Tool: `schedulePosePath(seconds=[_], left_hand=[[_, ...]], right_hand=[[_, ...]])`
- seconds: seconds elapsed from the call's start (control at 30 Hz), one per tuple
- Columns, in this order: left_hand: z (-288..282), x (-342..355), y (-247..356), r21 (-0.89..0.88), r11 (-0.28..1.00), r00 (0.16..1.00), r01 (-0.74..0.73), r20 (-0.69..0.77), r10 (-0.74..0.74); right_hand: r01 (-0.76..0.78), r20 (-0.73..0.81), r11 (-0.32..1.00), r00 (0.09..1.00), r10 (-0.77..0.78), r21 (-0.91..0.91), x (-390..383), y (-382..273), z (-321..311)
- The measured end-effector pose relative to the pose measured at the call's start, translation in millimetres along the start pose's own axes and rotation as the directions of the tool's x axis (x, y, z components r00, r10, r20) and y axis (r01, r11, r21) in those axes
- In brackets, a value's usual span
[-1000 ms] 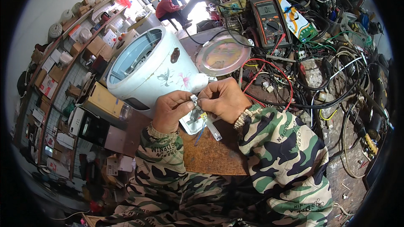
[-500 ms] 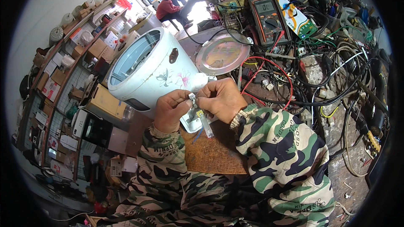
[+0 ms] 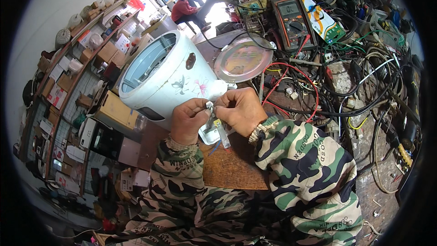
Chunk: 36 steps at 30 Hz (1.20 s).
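Observation:
My left hand [image 3: 189, 120] is closed, thumb and forefinger pinching a small white part [image 3: 209, 105]. Against the same part my right hand [image 3: 241, 110] is closed too, its fingertips hiding what they grip. Below the fingers hangs a clear tubular piece with a yellow end [image 3: 222, 134], and a thin blue wire [image 3: 213, 148] shows beside it. Behind them is a white plastic piece [image 3: 208, 135], partly covered by my hands. Just beyond my hands a pale blue, bucket-shaped appliance housing [image 3: 175, 70] with printed flowers lies tilted, its open end facing left.
A round metal plate [image 3: 243, 59] lies past the housing. At the right are a multimeter [image 3: 293, 20], red test leads [image 3: 317, 92] and tangled black cables [image 3: 364, 105]. A brown board [image 3: 234, 171] lies before me. Loaded shelves [image 3: 68, 86] stand left; two people [image 3: 184, 7] sit far off.
Both hands stay pinched at the small white part with barely any movement. The whole view has shifted slightly, with the scene sitting a little further right.

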<state>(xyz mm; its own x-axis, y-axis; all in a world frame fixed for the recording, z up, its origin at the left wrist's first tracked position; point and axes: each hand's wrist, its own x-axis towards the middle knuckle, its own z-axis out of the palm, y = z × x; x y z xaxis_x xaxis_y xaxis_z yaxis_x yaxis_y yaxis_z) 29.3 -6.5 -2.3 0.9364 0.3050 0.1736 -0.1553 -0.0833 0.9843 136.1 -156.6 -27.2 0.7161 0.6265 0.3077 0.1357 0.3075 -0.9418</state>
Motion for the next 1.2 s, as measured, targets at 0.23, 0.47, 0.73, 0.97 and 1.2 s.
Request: schedulePosePath(seconds=[0.23, 0.47, 0.73, 0.97, 1.2], left_hand=[[8, -2, 3, 0.031, 0.999, 0.997, 0.016, -0.072, -0.014], [9, -4, 3, -0.005, 1.0, 0.999, 0.009, -0.035, -0.009], [10, -6, 5, 0.038, 0.999, 0.999, -0.021, -0.039, 0.022], [10, -4, 0, 0.024, 1.0, 0.999, -0.018, -0.05, 0.019], [5, -8, 8, 0.043, 0.999, 0.997, 0.005, -0.08, -0.002]], right_hand=[[0.032, -0.03, 0.997, 0.999, -0.034, -0.065, -2, -4, 1], [-0.016, -0.011, 0.999, 1.0, 0.015, -0.033, -5, -6, 0], [-0.071, 0.048, 0.997, 0.996, 0.072, -0.021, -5, -15, -1], [-0.041, 0.055, 0.999, 0.998, 0.042, -0.029, 1, -38, -19], [0.018, -0.223, 0.938, 0.97, -0.101, -0.346, 25, -40, -86]])
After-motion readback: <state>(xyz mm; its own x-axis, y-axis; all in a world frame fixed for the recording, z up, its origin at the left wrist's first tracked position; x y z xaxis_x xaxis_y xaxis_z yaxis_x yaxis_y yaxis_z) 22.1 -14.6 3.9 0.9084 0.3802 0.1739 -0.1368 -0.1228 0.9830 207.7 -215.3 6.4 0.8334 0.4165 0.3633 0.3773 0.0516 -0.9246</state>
